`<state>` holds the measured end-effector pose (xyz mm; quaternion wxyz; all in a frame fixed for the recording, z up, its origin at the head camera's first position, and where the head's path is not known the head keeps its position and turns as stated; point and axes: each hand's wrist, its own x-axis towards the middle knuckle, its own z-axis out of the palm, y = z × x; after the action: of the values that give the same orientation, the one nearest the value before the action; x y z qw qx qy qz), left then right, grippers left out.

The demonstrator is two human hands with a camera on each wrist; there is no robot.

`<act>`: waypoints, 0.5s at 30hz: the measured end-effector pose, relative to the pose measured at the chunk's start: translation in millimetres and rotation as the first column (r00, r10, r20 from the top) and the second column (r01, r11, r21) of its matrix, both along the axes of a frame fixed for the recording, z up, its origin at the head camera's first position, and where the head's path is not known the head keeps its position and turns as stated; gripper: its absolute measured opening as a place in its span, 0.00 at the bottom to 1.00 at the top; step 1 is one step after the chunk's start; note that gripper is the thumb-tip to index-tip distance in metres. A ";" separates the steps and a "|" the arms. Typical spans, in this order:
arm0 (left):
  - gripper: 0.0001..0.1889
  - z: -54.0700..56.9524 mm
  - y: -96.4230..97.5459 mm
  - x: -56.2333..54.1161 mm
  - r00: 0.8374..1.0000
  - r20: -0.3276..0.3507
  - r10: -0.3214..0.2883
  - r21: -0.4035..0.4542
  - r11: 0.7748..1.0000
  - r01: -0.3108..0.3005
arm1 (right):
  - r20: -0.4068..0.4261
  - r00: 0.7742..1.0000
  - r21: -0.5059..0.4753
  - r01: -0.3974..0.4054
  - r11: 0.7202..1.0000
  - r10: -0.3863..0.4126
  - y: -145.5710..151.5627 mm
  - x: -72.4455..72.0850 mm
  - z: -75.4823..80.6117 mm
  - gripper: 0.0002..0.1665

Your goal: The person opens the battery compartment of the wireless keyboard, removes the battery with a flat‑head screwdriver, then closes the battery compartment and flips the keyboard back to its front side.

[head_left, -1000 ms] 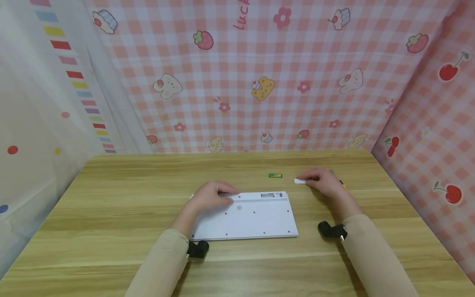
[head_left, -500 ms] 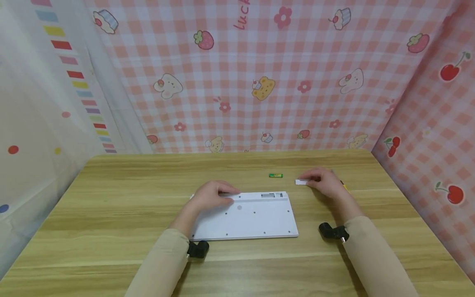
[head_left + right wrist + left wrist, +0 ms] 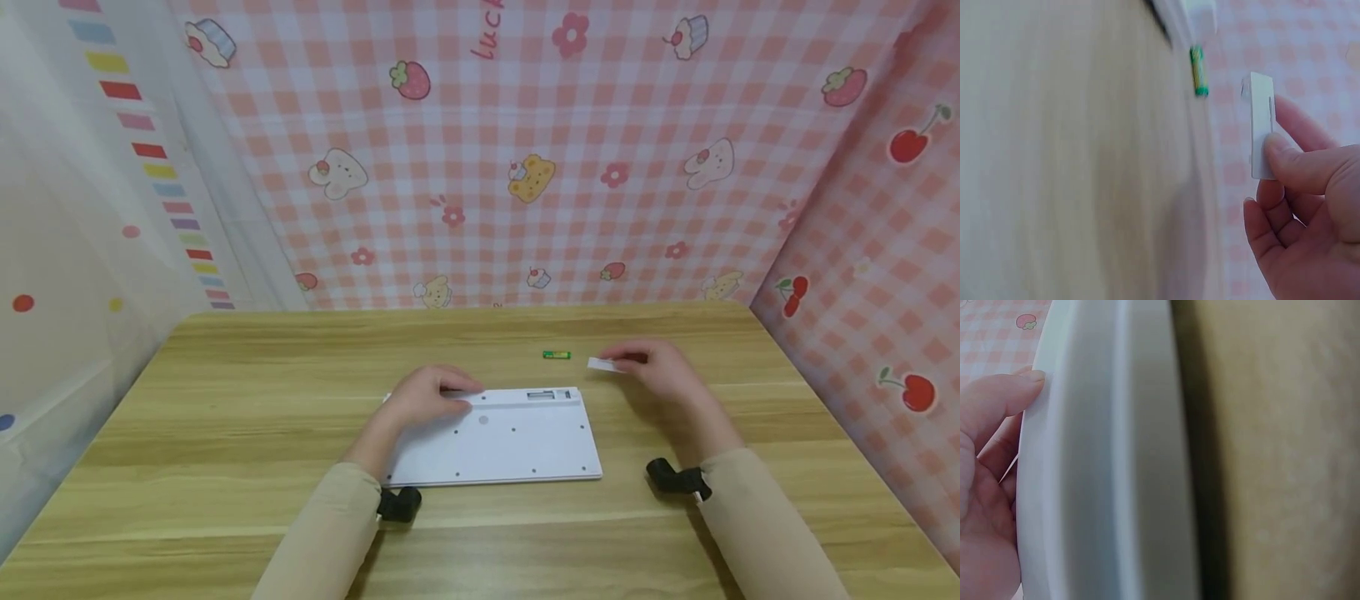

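Note:
A white keyboard lies face down in the head view, its underside dotted with screws. Near its far right corner an uncovered battery slot shows; what it holds is too small to tell. My left hand grips the far raised edge, thumb on the underside, fingers behind; the left wrist view shows this hand close up. Between thumb and fingers my right hand pinches a small white battery cover, held above the table. A green and yellow battery lies on the table left of that hand.
The wood-grain table runs back to a pink checked curtain. A similar curtain stands along the right side, and a white sheet along the left.
My right hand has lifted the battery cover off the tabletop and shifted it slightly left, tilting it. A yellow and black thing beside that hand has gone out of sight. The left hand stays put.

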<state>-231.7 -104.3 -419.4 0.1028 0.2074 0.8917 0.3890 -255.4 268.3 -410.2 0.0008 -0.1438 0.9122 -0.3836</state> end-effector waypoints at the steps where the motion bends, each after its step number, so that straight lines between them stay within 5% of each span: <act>1: 0.16 0.3 -0.2 0.1 1.000 0.001 0.002 0.001 1.000 -0.002 | -0.011 1.000 0.004 -0.011 1.000 0.011 -4.0 1.3 1.9 0.12; 15: 0.16 1.9 -0.8 0.2 1.000 -0.003 -0.015 -0.005 1.000 0.015 | 0.011 0.972 0.030 -0.234 0.972 0.234 -57.3 13.1 8.8 0.14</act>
<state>-231.4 -105.1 -417.5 0.1049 0.2144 0.8911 0.3859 -242.3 211.1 -401.4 0.0513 -0.2488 0.8948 -0.3671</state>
